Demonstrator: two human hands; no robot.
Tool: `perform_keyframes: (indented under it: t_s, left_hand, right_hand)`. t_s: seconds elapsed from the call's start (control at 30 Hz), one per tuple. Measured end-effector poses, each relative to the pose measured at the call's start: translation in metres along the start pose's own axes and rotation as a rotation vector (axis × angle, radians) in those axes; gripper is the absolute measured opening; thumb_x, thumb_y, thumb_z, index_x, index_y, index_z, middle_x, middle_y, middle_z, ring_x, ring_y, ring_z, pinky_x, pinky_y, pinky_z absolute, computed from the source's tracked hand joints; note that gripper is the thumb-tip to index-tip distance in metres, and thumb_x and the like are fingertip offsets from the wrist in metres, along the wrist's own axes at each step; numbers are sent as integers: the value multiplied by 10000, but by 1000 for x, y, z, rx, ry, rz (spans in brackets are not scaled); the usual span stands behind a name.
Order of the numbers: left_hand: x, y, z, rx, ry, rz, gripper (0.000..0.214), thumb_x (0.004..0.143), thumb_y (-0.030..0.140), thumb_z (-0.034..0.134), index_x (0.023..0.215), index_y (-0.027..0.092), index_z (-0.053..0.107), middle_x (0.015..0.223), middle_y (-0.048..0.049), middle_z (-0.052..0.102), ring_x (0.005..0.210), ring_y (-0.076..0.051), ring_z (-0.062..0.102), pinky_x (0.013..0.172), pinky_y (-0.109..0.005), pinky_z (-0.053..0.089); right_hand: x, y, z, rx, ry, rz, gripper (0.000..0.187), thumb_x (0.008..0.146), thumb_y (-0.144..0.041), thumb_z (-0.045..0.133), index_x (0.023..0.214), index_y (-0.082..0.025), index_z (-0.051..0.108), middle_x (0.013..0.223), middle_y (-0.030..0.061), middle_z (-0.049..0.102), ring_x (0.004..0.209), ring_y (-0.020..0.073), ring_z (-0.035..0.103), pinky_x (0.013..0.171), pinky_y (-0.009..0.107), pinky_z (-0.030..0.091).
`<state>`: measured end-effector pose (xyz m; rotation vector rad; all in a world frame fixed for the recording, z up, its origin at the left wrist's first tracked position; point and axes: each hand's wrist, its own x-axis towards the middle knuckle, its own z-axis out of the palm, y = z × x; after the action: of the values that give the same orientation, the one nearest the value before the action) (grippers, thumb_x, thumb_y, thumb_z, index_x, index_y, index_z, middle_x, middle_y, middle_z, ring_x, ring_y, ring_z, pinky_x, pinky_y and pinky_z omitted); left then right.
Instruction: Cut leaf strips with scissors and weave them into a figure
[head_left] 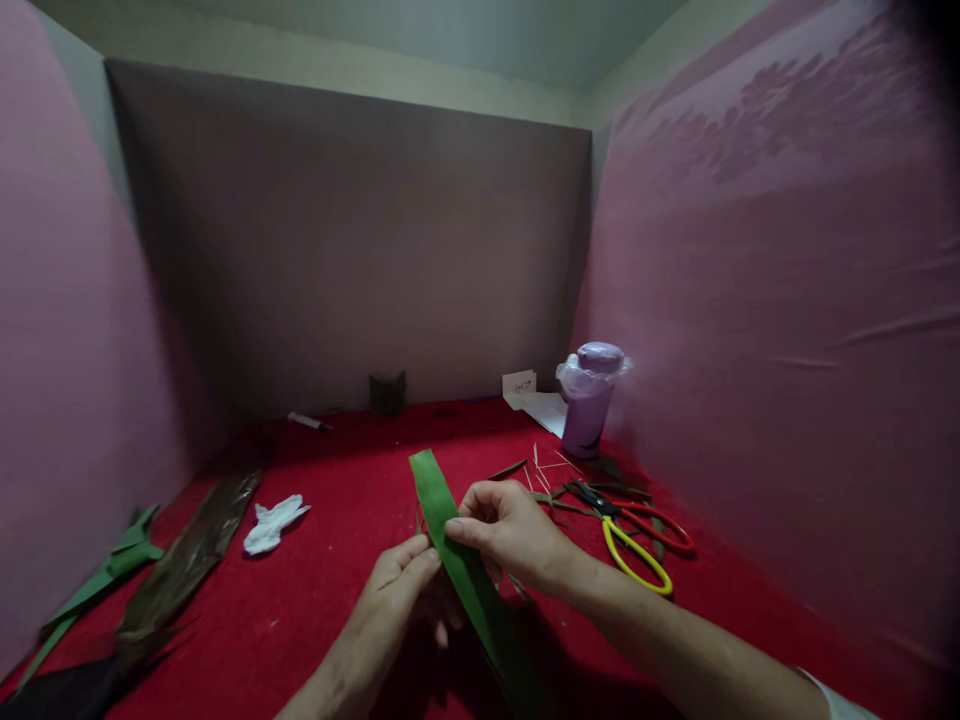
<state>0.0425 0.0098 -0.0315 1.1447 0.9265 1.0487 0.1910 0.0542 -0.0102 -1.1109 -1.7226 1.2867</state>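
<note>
A long green leaf strip (472, 585) slants across the lower middle, its cut tip pointing away from me and its near end running down out of view. My right hand (506, 525) pinches its right edge, thumb on top and fingers curled beneath. On the opposite edge, my left hand (405, 590) grips the strip with thumb and forefinger; the remaining fingers are partly hidden under it. Scissors (619, 525) with one red and one yellow handle lie to the right of my right hand. Thin wooden sticks (540, 470) are scattered just beyond it.
A purple container (589, 405) with plastic film stands at the back right, by white papers (544, 408). A crumpled tissue (275, 523), a dark leaf piece (195, 550) and green leaves (112, 565) lie left. A syringe (307, 421) and a small leaf cup (388, 394) are at the back.
</note>
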Motion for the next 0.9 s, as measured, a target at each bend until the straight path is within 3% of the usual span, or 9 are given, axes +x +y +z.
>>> perform_keyframes:
  t_s: [0.4,0.6,0.9]
  left_hand:
    - [1,0,-1,58,-45,-21,257,821,326,483,752,128,632,575,-44,622,491,-141,562,452,-236,450]
    - [-1,5,-1,86,-48,-41,267,826,339,476,750,140,635,572,-41,632,496,-145,570,464,-234,451]
    - [2,2,-3,25,-29,1,342,850,392,453,781,123,652,639,-70,646,559,-162,582,500,-254,460]
  right_hand:
    - [0,7,0,-1,50,-11,197,705,-200,659,626,-175,480,436,-77,472,363,60,452,342,154,324]
    - [1,5,1,66,25,42,152,696,-174,668,714,-167,517,480,-87,474,373,39,417,372,153,321]
    - [0,-3,-4,180,-7,101,206,693,-216,664,639,-166,472,422,-104,435,344,27,354,376,154,272]
